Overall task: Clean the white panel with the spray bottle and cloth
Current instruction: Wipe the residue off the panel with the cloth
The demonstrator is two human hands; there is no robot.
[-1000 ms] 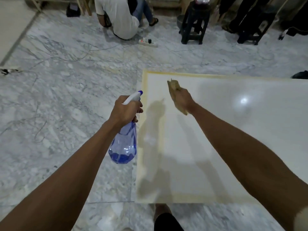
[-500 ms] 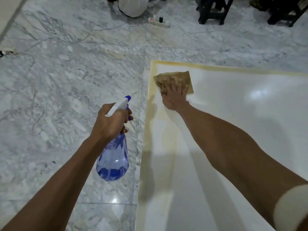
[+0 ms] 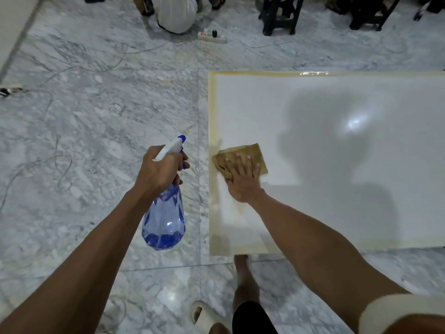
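A white panel (image 3: 325, 145) with a yellowish border lies flat on the marble floor at the right. My right hand (image 3: 243, 179) presses flat on a tan cloth (image 3: 250, 153) near the panel's left edge. My left hand (image 3: 159, 169) grips the neck of a clear blue spray bottle (image 3: 166, 220), held above the floor just left of the panel. The bottle's white and blue nozzle points away from me, and blue liquid sits in its bottom.
A person in a white shirt (image 3: 175, 13) sits on the floor at the back, next to a power strip (image 3: 212, 37). Dark stools (image 3: 279, 15) stand behind the panel. Thin cables (image 3: 57, 165) trail over the floor at the left. My foot and a sandal (image 3: 204, 317) are below the panel.
My right hand has slid the cloth from the panel's far left corner toward me along the left edge. The view has tilted down; the bottle stays in my left hand.
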